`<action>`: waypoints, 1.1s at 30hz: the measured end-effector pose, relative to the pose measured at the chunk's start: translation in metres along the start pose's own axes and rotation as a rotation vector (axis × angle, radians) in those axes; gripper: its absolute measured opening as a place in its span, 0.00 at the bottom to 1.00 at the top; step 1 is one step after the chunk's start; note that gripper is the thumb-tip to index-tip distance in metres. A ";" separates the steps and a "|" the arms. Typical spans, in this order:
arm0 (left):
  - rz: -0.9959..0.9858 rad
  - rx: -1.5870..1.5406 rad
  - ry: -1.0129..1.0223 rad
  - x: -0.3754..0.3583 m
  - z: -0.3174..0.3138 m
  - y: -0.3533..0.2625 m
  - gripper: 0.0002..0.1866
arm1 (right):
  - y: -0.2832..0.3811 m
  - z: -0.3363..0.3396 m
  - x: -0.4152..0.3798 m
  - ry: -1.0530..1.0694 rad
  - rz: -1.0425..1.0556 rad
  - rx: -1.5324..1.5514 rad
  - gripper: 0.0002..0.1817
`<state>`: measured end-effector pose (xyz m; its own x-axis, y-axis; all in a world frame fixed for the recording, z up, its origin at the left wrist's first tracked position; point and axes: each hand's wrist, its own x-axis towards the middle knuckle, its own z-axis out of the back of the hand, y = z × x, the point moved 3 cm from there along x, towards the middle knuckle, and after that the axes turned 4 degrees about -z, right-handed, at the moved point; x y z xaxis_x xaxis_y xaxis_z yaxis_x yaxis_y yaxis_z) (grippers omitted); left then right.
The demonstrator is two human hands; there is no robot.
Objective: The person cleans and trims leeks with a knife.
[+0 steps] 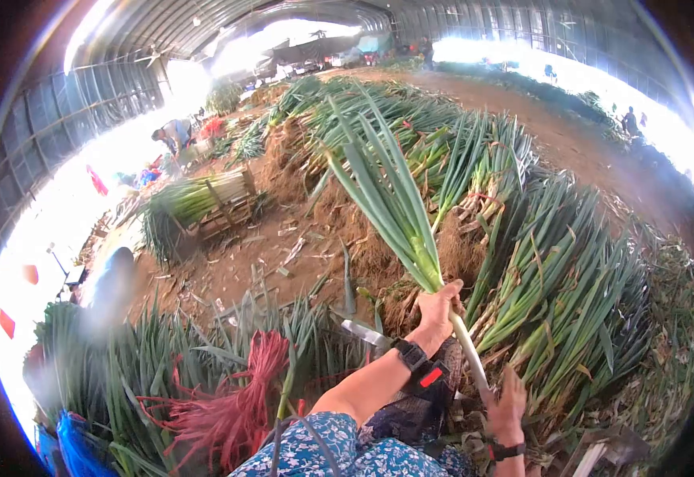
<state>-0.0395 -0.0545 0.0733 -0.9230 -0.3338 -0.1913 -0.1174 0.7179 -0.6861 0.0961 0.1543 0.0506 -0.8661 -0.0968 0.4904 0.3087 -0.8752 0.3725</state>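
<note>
Floral cloth (303,453): blue with pale flowers, nearest to us, covering us along the bottom edge.
Long green onion (425,258): slanted before us, its leaves fanned up and away, its white shank running down to our right.
Left grip (440,308): wrapped firmly around the stalk near where green turns white; we wear a dark watch (412,355) on that wrist.
Right grip (508,407): at the lower end of the shank, fingers fairly straight; we cannot tell whether it pinches that end or merely lies beside it.
Step in hand: handling one stalk, we judge, with our left side steadying it and our right side at its base.
Next move: to our mind it calls for a steady left hold and light right fingers, lest the shank snap.
Red strands (255,389): bunched over the near-left onions (164,350).
Silvery blade-like piece (365,332): just beside our left forearm; we cannot make out what it is.
Onion heap (569,294): piled to our right, leaves pointing mostly away.
Slatted rack (219,203): on the soil farther off, bearing a bundle.
Co-worker (174,137): bending, well apart from us.
</note>
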 end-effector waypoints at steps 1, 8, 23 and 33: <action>-0.004 0.020 0.009 -0.006 -0.004 -0.001 0.07 | -0.016 -0.026 -0.010 0.166 -0.083 0.028 0.20; 0.050 0.134 0.158 -0.007 -0.017 0.013 0.07 | -0.090 -0.138 -0.114 0.435 -0.827 1.361 0.15; -0.441 1.070 0.710 -0.092 -0.058 0.070 0.19 | -0.019 -0.039 -0.050 0.646 -0.042 0.248 0.20; -1.032 1.684 0.980 -0.084 -0.056 0.071 0.07 | 0.048 0.113 0.035 -0.114 0.408 -0.352 0.24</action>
<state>0.0090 0.0586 0.0794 -0.6694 0.5716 0.4744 -0.7105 -0.6790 -0.1845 0.1249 0.1627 0.1742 -0.6496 -0.4267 0.6292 0.4436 -0.8849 -0.1421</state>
